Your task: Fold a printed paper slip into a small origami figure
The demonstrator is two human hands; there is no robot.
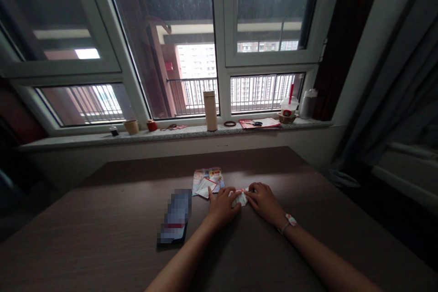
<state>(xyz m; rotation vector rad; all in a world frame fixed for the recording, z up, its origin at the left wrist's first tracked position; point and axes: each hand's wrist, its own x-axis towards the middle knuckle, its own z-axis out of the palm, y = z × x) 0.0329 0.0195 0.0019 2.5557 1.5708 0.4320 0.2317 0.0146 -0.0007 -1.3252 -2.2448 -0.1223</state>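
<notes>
My left hand [222, 207] and my right hand [263, 203] rest on the dark wood-grain table [270, 169], pinching a small folded white paper [240, 199] from either side. The paper has a red edge and is partly hidden by my fingers. Just beyond my left hand lies a colourful printed leaflet [207, 178], with a white-and-red paper piece [206, 188] on top of it. Left of my left hand lies a smartphone [174, 216], its surface blurred out. A beaded band [289, 221] circles my right wrist.
Beyond the table runs a stone windowsill [171, 134] holding a tall beige flask [210, 110], a plastic cup with a red straw [289, 107], red papers with scissors [258, 123], and small items. Large windows stand behind it, and a dark curtain [386, 77] hangs at the right.
</notes>
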